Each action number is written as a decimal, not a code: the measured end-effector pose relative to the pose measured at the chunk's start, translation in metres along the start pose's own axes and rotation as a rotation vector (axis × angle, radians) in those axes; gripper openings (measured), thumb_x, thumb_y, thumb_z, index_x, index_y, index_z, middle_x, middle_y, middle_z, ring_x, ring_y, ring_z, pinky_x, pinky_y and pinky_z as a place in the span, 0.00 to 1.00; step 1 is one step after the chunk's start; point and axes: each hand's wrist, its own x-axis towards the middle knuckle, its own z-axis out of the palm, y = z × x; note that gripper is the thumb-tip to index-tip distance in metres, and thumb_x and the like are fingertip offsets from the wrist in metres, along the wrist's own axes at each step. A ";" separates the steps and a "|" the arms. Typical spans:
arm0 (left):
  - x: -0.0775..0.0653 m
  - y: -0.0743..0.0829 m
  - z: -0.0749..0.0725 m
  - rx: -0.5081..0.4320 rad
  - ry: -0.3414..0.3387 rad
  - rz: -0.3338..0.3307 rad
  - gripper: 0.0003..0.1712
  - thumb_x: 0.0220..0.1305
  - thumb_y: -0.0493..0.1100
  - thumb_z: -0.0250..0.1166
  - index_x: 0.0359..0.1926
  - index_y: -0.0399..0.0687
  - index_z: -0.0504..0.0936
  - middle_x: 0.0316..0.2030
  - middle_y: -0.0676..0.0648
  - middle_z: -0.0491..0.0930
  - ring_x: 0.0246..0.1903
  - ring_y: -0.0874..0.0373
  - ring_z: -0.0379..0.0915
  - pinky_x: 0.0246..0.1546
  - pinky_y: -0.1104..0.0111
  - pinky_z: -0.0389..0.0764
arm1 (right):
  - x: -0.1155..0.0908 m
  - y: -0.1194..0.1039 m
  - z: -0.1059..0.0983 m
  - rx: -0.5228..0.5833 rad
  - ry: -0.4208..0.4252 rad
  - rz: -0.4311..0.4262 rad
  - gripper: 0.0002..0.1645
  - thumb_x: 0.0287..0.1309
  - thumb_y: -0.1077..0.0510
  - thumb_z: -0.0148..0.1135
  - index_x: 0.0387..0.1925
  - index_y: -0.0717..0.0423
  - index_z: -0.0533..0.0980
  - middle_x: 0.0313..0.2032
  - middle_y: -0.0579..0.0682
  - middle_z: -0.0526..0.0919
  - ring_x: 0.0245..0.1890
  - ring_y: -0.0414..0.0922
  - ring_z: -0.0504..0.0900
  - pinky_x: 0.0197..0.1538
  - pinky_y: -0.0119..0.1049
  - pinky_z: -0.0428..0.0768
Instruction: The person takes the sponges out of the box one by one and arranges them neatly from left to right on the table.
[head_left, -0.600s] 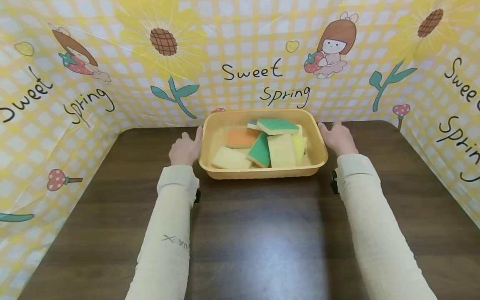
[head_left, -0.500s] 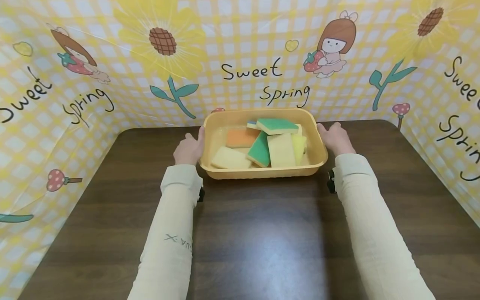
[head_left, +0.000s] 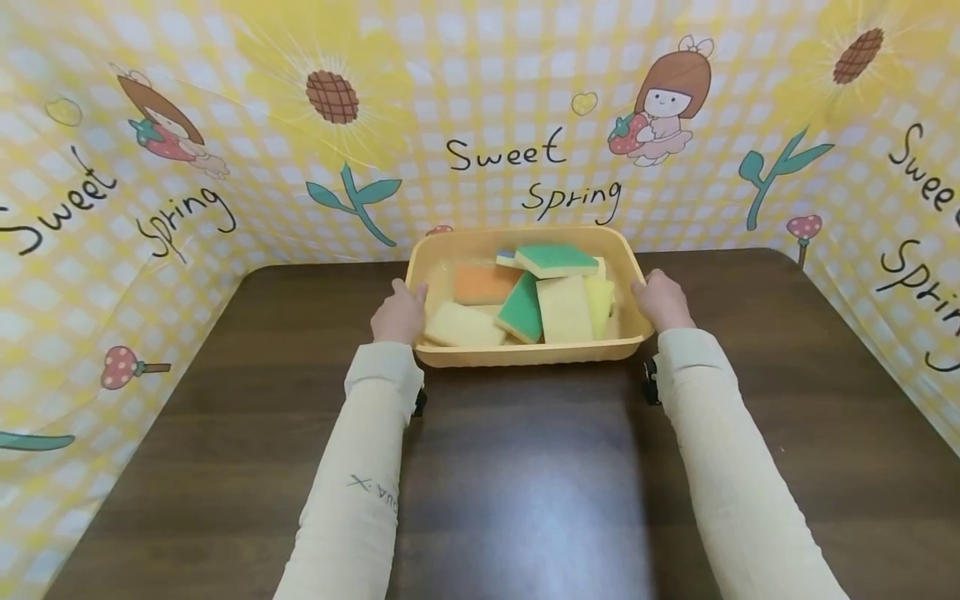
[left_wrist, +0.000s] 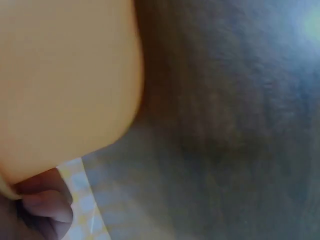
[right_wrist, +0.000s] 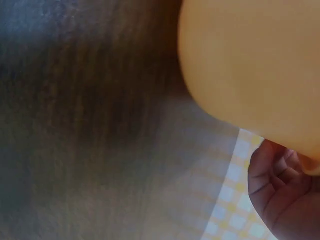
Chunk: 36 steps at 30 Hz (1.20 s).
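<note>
Had both hands on the yellow tray (head_left: 525,357), well apart, one per short end: left hand (head_left: 399,312) clamped on its end, right hand (head_left: 663,300) clamped on the other, fingers curled under the rim in the wrist views. Tray sat between my hands; couldn't tell whether its base touched the brown table (head_left: 517,483). Load was sponges, heaped toward the right hand. Nearest my left hand: a flat cream sponge (head_left: 465,325), orange sponge (head_left: 487,284) just beyond it. Midway between hands: a tilted green sponge (head_left: 522,308). Closer to my right hand: a pale sponge (head_left: 566,309), then a yellow sponge (head_left: 601,304). Past those, a green-topped sponge (head_left: 555,259) lay on the heap, with a blue bit (head_left: 506,257) showing on its left-hand side. Cream sleeves (head_left: 352,500) ran back from both hands. Checked cloth (head_left: 495,92) hung beyond them, printed "Sweet Spring".
</note>
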 end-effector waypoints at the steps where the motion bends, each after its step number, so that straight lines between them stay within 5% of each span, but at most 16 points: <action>1: 0.000 -0.001 0.003 0.003 0.001 -0.002 0.35 0.76 0.58 0.33 0.68 0.35 0.50 0.52 0.27 0.75 0.51 0.34 0.75 0.51 0.46 0.74 | 0.000 0.002 0.002 -0.002 -0.002 -0.003 0.29 0.72 0.52 0.35 0.60 0.74 0.58 0.49 0.72 0.72 0.48 0.63 0.75 0.53 0.53 0.73; 15: -0.005 0.005 0.011 0.021 0.112 -0.066 0.22 0.76 0.49 0.41 0.55 0.33 0.66 0.47 0.30 0.79 0.46 0.37 0.79 0.46 0.48 0.78 | 0.008 0.009 0.009 -0.045 0.013 -0.005 0.27 0.70 0.56 0.36 0.58 0.76 0.62 0.47 0.72 0.73 0.45 0.62 0.75 0.50 0.52 0.74; 36: -0.008 0.006 0.011 0.102 0.112 -0.063 0.20 0.76 0.45 0.39 0.52 0.31 0.65 0.45 0.29 0.80 0.45 0.37 0.80 0.45 0.49 0.79 | 0.007 0.009 0.012 -0.091 0.003 0.031 0.25 0.71 0.55 0.36 0.54 0.74 0.66 0.40 0.66 0.74 0.38 0.56 0.75 0.36 0.43 0.73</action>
